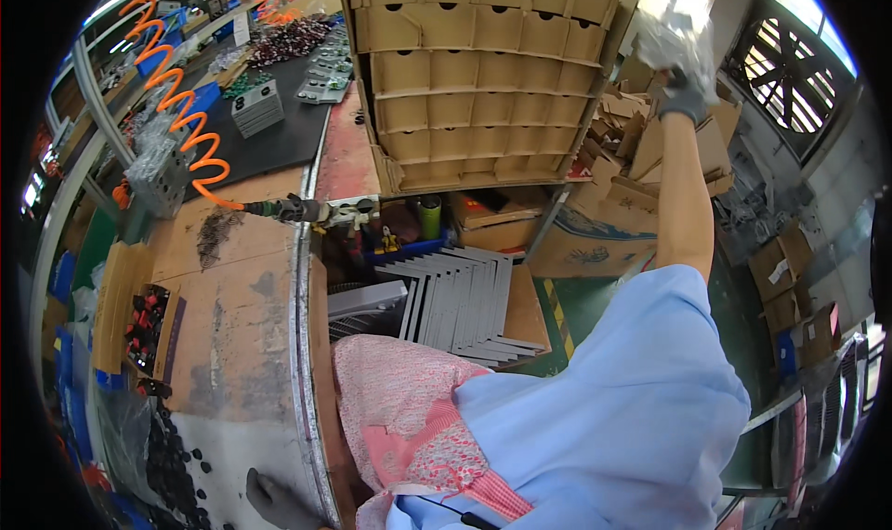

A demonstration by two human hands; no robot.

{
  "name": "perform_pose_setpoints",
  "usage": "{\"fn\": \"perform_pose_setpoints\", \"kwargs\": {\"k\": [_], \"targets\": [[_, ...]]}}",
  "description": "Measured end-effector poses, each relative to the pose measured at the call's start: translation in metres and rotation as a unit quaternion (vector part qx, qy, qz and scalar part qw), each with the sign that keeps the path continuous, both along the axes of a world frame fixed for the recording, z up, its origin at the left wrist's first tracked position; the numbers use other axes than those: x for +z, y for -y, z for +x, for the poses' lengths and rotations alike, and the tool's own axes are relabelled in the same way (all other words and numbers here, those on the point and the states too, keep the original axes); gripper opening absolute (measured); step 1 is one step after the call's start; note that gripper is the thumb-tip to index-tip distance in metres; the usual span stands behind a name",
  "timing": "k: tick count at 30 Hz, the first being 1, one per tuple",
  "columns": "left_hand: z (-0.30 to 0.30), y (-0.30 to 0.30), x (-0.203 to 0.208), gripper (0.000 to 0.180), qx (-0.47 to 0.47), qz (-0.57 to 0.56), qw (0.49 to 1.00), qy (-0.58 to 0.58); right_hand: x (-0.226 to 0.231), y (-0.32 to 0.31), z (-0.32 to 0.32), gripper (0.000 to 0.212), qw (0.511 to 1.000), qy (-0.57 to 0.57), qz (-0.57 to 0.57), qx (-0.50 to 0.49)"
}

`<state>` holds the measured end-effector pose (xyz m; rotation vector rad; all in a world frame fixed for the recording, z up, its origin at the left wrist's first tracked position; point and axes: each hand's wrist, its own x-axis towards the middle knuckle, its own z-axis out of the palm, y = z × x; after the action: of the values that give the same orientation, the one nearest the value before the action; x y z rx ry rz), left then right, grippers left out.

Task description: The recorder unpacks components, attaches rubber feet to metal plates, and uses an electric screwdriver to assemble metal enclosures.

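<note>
My right arm stretches out to the far right. Its grey-gloved hand (685,99) is closed on a crumpled clear plastic bag (683,47), which bunches up above the fingers. Behind that hand, loose pieces of cardboard (641,140) are heaped up. My left hand (277,502), also in a dark grey glove, lies on the pale near end of the workbench (242,316), its fingers stretched out and nothing visible in them. The lower edge cuts off part of it. Small black round parts (172,465) are scattered to its left.
A cardboard rack with many compartments (483,75) stands beyond the bench. Under it, grey metal strips (455,298) are stacked beside my apron. An orange coiled air hose (177,93) hangs over the bench at left. A box of red and black parts (149,330) sits below it.
</note>
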<state>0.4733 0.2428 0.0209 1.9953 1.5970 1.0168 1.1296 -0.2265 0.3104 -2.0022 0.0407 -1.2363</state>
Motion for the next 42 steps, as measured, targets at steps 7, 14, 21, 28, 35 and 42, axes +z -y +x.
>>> {"fn": "perform_pose_setpoints", "kwargs": {"k": [7, 14, 21, 28, 35, 42], "targets": [[0.005, 0.005, 0.009, 0.028, 0.0, -0.01, 1.0, -0.007, -0.114, 0.119, 0.062, 0.033, 0.941, 0.026, 0.041, -0.334], [0.014, 0.007, 0.009, 0.03, 0.012, -0.011, 1.0, -0.021, -0.211, 0.112, 0.05, 0.028, 0.807, -0.34, -0.376, -0.304], [0.017, 0.012, 0.019, 0.031, 0.015, -0.029, 0.997, -0.064, -0.251, 0.096, 0.073, 0.036, 0.848, -0.332, -0.39, -0.136], [0.014, -0.003, 0.007, 0.033, 0.039, -0.044, 0.994, -0.093, -0.237, 0.116, 0.14, 0.045, 0.77, -0.514, -0.367, -0.09], [0.013, -0.006, 0.001, 0.034, 0.072, -0.05, 0.99, -0.109, -0.261, 0.139, 0.203, 0.045, 0.703, -0.569, -0.426, -0.008], [0.01, -0.007, -0.001, 0.033, 0.101, -0.026, 0.985, -0.135, -0.233, 0.084, 0.156, 0.046, 0.709, -0.627, -0.32, -0.041]]}}
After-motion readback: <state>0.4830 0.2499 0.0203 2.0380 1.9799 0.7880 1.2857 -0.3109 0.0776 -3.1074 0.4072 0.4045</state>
